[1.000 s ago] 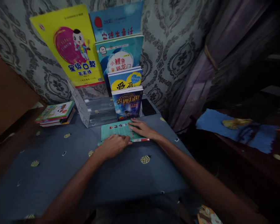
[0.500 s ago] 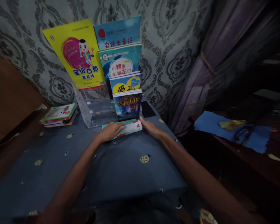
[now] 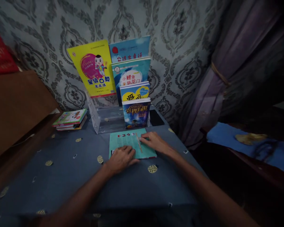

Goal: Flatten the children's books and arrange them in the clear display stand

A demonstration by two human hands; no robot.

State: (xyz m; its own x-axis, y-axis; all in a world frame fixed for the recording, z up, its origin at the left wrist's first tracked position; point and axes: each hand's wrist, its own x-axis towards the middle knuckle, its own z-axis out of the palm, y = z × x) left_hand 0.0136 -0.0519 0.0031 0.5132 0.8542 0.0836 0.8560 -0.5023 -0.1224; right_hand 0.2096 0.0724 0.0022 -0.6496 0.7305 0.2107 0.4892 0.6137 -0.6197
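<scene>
A teal book (image 3: 123, 140) lies flat on the cloth-covered table, with small pictures and text on its cover. My left hand (image 3: 123, 157) rests palm down over its near left part, fingers spread and holding nothing. On the right half, my right hand (image 3: 153, 141) touches the cover with its fingertips, fingers loosely bent. Beneath those fingertips runs a thin tan strip (image 3: 139, 143); whether it is printed or loose I cannot tell. Just behind stands a clear acrylic rack (image 3: 97, 121), where a dark blue book (image 3: 136, 118) is the front one of several upright books.
A yellow workbook (image 3: 94, 69) stands at the rack's left. Further left lies a stack of books (image 3: 71, 119) beside a brown box (image 3: 19, 104). A black phone (image 3: 156, 117) lies right of the rack. Past the table's right edge, a blue cloth (image 3: 227, 135) covers a low surface.
The teal book was tilted up at the rack's front between my hands; now it lies flat, nearer me. My hands have come down onto its cover. The view has shifted.
</scene>
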